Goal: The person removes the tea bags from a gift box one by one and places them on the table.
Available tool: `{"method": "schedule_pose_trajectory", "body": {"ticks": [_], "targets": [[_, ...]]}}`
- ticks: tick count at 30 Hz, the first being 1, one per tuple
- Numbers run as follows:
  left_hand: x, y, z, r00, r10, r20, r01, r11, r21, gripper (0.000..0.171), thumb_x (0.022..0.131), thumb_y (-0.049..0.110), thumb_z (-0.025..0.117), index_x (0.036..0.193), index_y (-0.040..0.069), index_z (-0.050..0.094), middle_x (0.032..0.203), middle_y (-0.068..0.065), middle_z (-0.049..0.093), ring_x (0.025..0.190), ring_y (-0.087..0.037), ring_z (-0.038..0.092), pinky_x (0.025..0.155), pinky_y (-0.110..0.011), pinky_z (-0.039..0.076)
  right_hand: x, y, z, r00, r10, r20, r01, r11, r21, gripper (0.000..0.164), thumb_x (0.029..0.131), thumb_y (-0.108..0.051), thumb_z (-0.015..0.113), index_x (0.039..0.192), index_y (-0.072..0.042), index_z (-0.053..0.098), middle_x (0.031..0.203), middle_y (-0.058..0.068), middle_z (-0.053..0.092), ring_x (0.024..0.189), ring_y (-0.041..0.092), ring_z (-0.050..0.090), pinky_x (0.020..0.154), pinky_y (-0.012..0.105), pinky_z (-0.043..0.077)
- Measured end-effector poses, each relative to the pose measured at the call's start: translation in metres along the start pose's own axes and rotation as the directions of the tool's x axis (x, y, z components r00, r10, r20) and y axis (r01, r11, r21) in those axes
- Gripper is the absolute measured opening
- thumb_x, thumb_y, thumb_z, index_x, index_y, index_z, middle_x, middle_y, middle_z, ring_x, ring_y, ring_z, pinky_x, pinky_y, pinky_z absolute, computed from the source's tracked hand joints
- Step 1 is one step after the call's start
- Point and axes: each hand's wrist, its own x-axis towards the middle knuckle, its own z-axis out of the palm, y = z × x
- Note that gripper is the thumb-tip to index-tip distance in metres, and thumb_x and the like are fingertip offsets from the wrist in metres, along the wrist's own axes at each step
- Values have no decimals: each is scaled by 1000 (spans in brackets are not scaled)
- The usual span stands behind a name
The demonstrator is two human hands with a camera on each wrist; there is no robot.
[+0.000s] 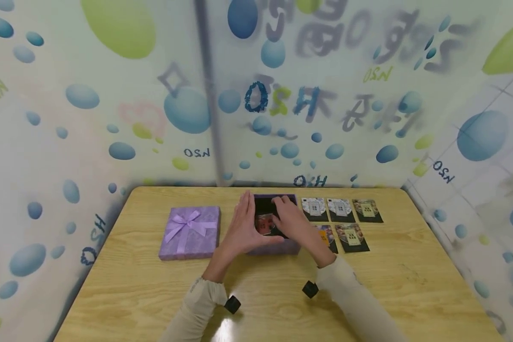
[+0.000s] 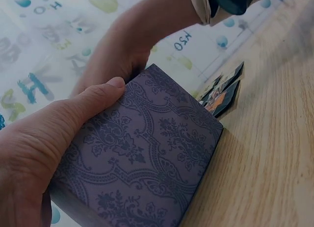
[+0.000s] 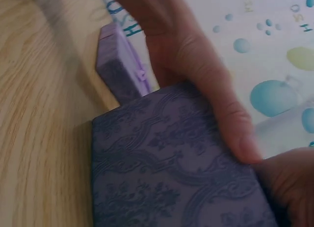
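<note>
A purple patterned box (image 1: 282, 248) stands without its lid on the table, its inside dark. My left hand (image 1: 243, 232) holds it at the left, the thumb over the near rim and the fingers along the left side. A reddish square packet (image 1: 265, 224) shows inside the box. My right hand (image 1: 292, 221) reaches in over the right rim, fingers bent down beside that packet; whether they pinch anything is hidden. In the left wrist view the box's near wall (image 2: 137, 148) is seen with the left thumb on its top edge.
A purple lid (image 1: 190, 232) with a ribbon bow lies left of the box. Several flat square packets lie in two rows to the right, among them a grey-and-black packet (image 1: 314, 209) and a dark packet (image 1: 352, 237). A patterned wall (image 1: 256, 142) rises behind the wooden table (image 1: 367, 294).
</note>
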Motion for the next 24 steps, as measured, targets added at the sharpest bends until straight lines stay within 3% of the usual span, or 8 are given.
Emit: {"method": "schedule_pose_trajectory", "body": {"ticks": [6,11,15,19,21,24], "targets": [[0,0,1,1000,-1,0,1,1000,-10,151,70,75,84,164,15,-18,173,-3,-19,162,-28,-8,128,-53,3,15,-4,7,988,91,122,-76,990,-120,37,104,-16,65,130,11,60,118,28,63,91,36,68,80,48,60],[-1,-1,1,1000,13,-6,-13,1000,5,150,71,75,83,164,15,-19,173,-4,-20,161,-26,-10,128,-55,4,21,-4,16,959,131,251,-111,990,-93,24,105,-20,64,102,3,73,109,26,64,86,35,65,75,48,59],[-2,0,1,1000,12,-1,-12,1000,5,150,72,76,82,164,15,-19,172,-3,-21,161,-23,-13,128,-56,5,22,-2,23,924,154,350,-142,988,-59,28,106,-24,62,103,-1,78,119,27,64,109,41,62,95,54,54],[-2,0,1,1000,16,-5,-15,1000,3,149,72,76,82,164,14,-18,173,-4,-20,161,-26,-11,127,-58,7,23,1,25,923,142,357,-146,989,-18,27,106,-25,62,107,-4,80,129,27,64,129,47,51,109,59,44],[-1,0,1,1000,14,-4,-14,1000,4,149,72,76,82,164,14,-17,173,-4,-20,161,-26,-12,128,-57,6,23,3,24,928,123,351,-139,990,21,24,105,-24,64,102,-5,79,121,25,67,123,45,54,103,56,47],[0,-1,1,1000,14,-1,-14,1000,15,149,72,76,82,165,13,-17,173,-3,-21,161,-27,-11,128,-55,4,23,4,24,936,93,338,-130,987,89,20,102,-21,69,95,-3,71,96,17,66,95,35,62,79,45,50]]}}
